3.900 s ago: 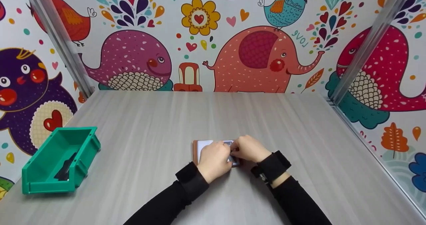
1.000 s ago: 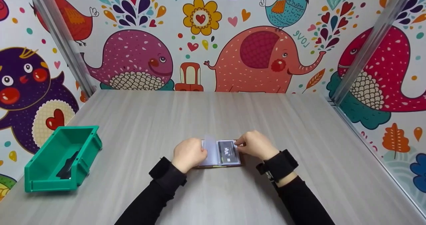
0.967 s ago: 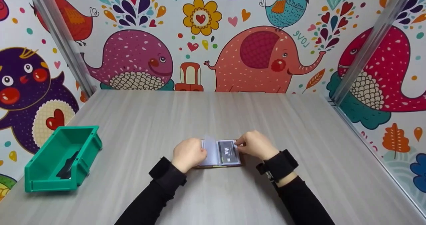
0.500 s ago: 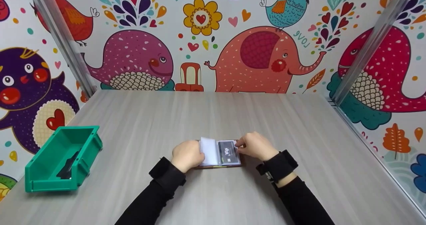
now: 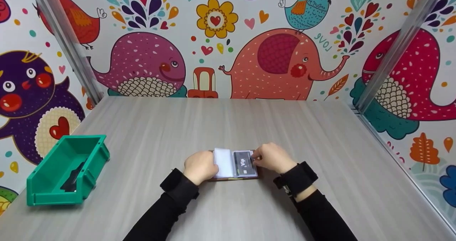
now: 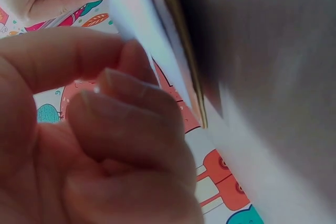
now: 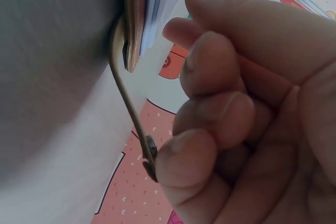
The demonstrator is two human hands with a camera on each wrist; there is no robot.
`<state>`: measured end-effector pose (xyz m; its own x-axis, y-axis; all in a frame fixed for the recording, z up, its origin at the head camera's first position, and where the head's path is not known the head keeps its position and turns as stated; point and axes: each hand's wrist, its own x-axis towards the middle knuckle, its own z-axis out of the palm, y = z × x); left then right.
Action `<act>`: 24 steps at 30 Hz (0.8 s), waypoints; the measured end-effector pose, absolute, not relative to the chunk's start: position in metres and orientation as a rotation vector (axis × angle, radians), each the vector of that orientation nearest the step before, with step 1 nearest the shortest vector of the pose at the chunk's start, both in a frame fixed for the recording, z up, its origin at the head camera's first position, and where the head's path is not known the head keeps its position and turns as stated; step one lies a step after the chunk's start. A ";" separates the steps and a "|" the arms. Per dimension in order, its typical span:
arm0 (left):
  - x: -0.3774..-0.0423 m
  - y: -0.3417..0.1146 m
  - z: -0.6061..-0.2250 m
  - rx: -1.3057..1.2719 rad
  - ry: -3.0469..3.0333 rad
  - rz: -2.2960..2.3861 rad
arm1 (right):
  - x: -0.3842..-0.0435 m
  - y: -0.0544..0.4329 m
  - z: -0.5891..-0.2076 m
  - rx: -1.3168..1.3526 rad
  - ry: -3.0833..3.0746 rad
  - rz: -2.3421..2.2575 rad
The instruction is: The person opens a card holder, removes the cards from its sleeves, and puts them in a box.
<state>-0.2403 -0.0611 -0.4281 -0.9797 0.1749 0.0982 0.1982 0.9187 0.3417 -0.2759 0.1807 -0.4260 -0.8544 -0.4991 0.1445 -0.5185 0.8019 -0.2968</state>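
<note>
A small brown card holder [image 5: 229, 179] lies spread on the table, its clear plastic pages fanned to both sides. The left-hand page [image 5: 223, 162] looks pale, and a dark card [image 5: 244, 164] marked "Vip" sits in the right-hand one. My left hand [image 5: 200, 167] holds the left pages and cover, thumb bent against the page edge in the left wrist view. With curled fingers, my right hand [image 5: 273, 157] pinches at the card's right edge. A snap strap [image 7: 131, 106] of the holder hangs out beneath my right fingers in the right wrist view.
On the table's left side stands a green plastic bin [image 5: 53, 199] with a black item [image 5: 74, 178] inside. Cartoon-printed walls [image 5: 206, 55] rise at the back and both sides, with metal posts [image 5: 69, 41] at the corners.
Since the first frame my left hand has moved left off the holder's middle, baring the Vip card. The left page has settled flatter. My right fingers have dipped slightly at the card's edge.
</note>
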 end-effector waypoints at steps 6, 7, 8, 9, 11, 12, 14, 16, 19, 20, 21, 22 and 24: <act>-0.240 -0.061 -0.430 -0.313 -2.998 -0.536 | -0.276 0.180 -0.428 0.830 -2.939 0.500; -0.240 -0.061 -0.431 -0.318 -2.993 -0.535 | -0.276 0.180 -0.428 0.831 -2.941 0.499; -0.240 -0.061 -0.430 -0.323 -2.989 -0.533 | -0.276 0.180 -0.428 0.830 -2.946 0.501; -0.239 -0.062 -0.430 -0.327 -2.988 -0.531 | -0.276 0.180 -0.428 0.827 -2.952 0.506; -0.240 -0.061 -0.431 -0.326 -2.991 -0.531 | -0.276 0.180 -0.428 0.822 -2.955 0.503; -0.240 -0.061 -0.431 -0.325 -2.992 -0.528 | -0.275 0.180 -0.429 0.819 -2.958 0.502; -0.241 -0.061 -0.432 -0.322 -2.996 -0.525 | -0.275 0.180 -0.429 0.811 -2.963 0.500; -0.241 -0.061 -0.433 -0.317 -2.999 -0.521 | -0.275 0.180 -0.429 0.801 -2.969 0.504; -0.242 -0.061 -0.434 -0.311 -3.010 -0.516 | -0.274 0.179 -0.429 0.784 -2.982 0.515; -0.243 -0.061 -0.434 -0.308 -3.016 -0.514 | -0.274 0.179 -0.429 0.780 -2.985 0.518; -0.243 -0.061 -0.434 -0.306 -3.022 -0.510 | -0.274 0.179 -0.429 0.777 -2.987 0.521; -0.244 -0.061 -0.434 -0.304 -3.029 -0.507 | -0.274 0.179 -0.429 0.776 -2.986 0.519; -0.244 -0.061 -0.434 -0.298 -3.043 -0.500 | -0.274 0.179 -0.428 0.780 -2.982 0.518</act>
